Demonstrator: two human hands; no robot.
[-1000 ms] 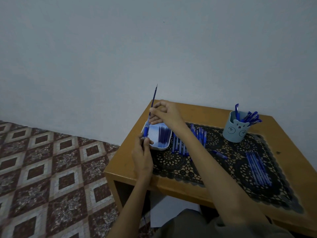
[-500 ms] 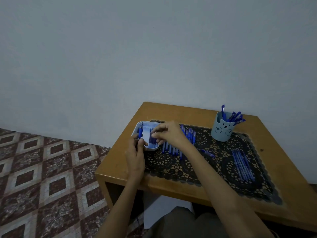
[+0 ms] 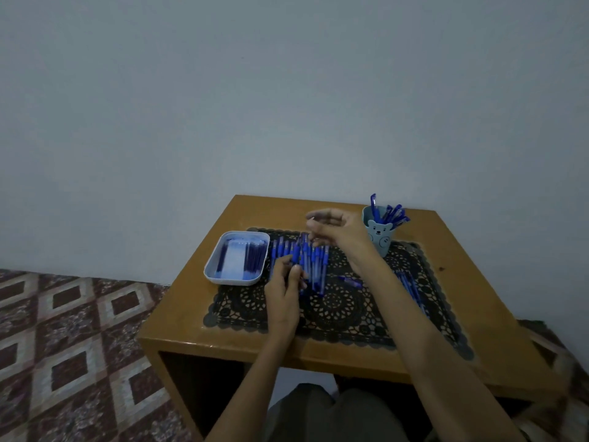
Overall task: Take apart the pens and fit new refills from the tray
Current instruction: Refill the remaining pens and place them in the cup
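A white tray [image 3: 211, 274] sits at the left end of the black lace mat [image 3: 338, 311], with dark blue refills [image 3: 255, 257] lying in it. Right of the tray, several blue pens [image 3: 314, 266] lie side by side in a row. My left hand [image 3: 283, 295] grips a blue pen [image 3: 298, 255] at the front of that row, its blue grip section sticking out above my fingers. My right hand [image 3: 339, 231] hovers over the back of the row with thumb and fingers apart, and I see nothing between them.
A light blue bear cup [image 3: 381, 236] full of blue pens [image 3: 391, 213] stands at the back right. A small blue pen part [image 3: 350, 281] lies mid-mat. More thin blue sticks [image 3: 411, 288] lie partly behind my right forearm. The wooden table [image 3: 478, 314] stands against the wall, patterned floor on the left.
My right hand lowered a refill from the air to the tray, let it go and moved right over the pen row. My left hand shifted right with its pen.
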